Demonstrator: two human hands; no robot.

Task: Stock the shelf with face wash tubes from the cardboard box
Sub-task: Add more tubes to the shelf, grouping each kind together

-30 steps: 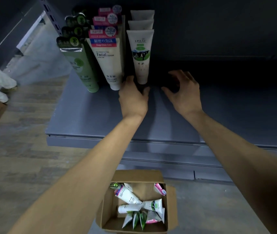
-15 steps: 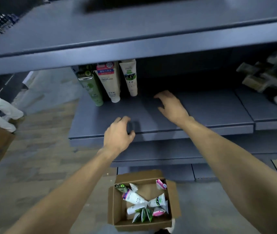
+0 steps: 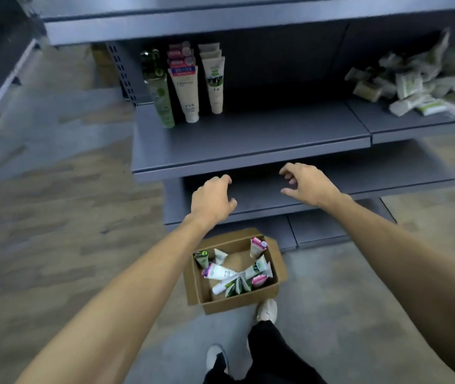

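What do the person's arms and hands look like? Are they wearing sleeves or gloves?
No gloves and no sleeves in view. Both forearms are bare from the bottom edge of the picture up to the wrists, and the left hand and right hand are bare too. I can't see any watch, ring or bracelet. Lower down, the person wears black trousers and light-coloured shoes.

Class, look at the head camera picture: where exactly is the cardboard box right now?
The cardboard box sits on the floor low in the head view, below the shelf, between the forearms, just ahead of the person's shoe.
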